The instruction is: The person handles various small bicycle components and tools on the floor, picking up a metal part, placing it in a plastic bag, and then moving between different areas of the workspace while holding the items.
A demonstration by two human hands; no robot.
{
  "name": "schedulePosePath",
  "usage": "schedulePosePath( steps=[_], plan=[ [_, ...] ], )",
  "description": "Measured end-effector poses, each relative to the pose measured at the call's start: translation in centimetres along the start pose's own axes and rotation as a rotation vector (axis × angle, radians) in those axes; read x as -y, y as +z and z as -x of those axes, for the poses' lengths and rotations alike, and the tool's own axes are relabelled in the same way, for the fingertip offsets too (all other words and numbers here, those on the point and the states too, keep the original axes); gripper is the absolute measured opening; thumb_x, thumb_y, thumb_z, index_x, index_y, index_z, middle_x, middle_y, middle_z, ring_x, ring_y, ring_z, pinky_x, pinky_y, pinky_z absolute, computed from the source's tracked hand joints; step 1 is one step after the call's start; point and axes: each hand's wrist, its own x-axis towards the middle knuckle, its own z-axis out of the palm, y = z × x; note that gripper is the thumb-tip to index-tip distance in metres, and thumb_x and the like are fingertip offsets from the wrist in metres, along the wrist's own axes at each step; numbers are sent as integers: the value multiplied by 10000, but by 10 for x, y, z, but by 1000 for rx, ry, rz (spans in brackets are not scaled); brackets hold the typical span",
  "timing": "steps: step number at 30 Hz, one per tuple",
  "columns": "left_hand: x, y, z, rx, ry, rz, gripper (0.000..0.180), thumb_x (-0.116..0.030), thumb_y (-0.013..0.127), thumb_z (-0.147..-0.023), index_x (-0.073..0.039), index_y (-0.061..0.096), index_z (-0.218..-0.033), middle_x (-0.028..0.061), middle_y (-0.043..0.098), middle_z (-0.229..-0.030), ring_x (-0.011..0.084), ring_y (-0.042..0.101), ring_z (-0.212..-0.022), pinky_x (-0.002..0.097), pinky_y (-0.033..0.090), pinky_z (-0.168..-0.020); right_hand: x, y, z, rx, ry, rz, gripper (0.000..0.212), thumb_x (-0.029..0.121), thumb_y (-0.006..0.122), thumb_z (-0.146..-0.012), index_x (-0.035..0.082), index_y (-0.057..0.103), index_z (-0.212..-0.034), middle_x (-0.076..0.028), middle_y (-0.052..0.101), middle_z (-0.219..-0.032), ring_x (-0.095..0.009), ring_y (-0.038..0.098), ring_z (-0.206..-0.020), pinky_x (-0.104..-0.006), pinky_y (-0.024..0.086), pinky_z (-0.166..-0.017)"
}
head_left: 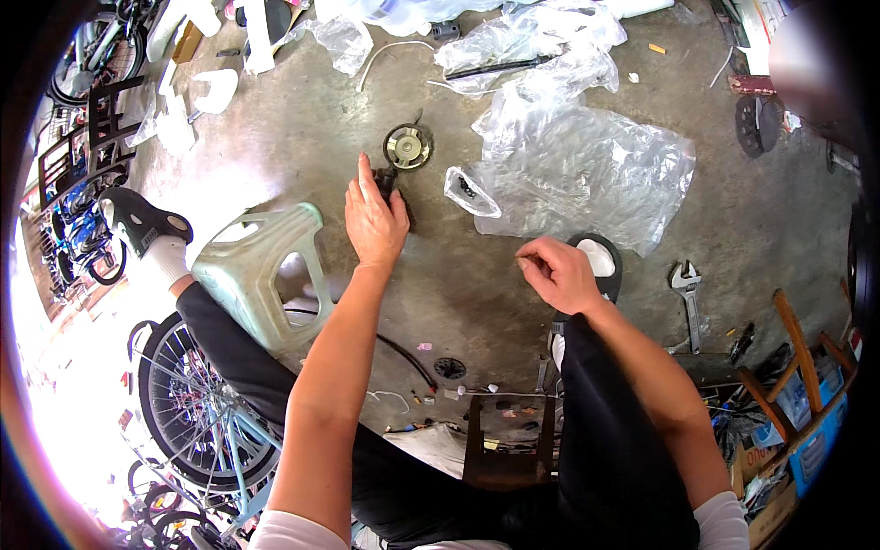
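My left hand (pixel 374 225) reaches forward over the floor, its index finger stretched out. Between thumb and index finger is a small black part (pixel 387 181), which the hand seems to grip. Just beyond it, touching or very close, lies a round metal part (pixel 407 147) with a dark rim and cut-out openings. My right hand (pixel 561 275) is closed above my shoe, fingertips pinched together; whatever they hold, if anything, is too small to see. Left of that hand's far side, a small clear bag (pixel 472 192) contains dark little pieces.
A large clear plastic sheet (pixel 596 174) lies at centre right. A pale green plastic stool (pixel 261 266) lies tipped beside my left leg. An adjustable wrench (pixel 687 307) is on the concrete floor at right. A bicycle wheel (pixel 170 403) stands at lower left.
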Motion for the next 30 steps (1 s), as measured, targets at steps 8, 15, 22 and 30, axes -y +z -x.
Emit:
schedulePosePath(
  steps=[8,15,22,30],
  plan=[
    [-27,-15,-41,-160,165,-11,496,-82,648,-879,-50,547,-1363,171,616,-1094,368,590,-1015,455,474,-896,0,2,0,-11,-21,-13,82,140,694,-899,75,655,-929,-79,630,-796,-224,637,-658,-347,478,-590],
    [-59,5,-127,-100,180,93,280,-137,673,-890,-126,674,-1170,106,666,-997,323,626,-1007,428,503,-892,-1,3,-1,-26,-64,-1,73,127,700,-892,81,664,-934,-69,614,-762,-221,608,-629,-347,465,-576],
    [-63,21,-160,2,-21,38,215,-230,710,-854,-109,730,-1030,149,675,-1046,341,640,-1043,437,513,-916,0,0,-1,-25,-58,-14,78,87,710,-877,69,665,-938,-44,592,-739,-186,575,-599,-318,447,-553],
    [-19,-4,-166,-20,100,-338,351,-222,699,-862,-156,686,-1207,104,448,-1499,342,441,-1335,518,421,-1054,1,1,-1,-18,-78,-30,76,85,711,-874,64,671,-936,-38,590,-733,-178,564,-588,-310,445,-549]
  ],
)
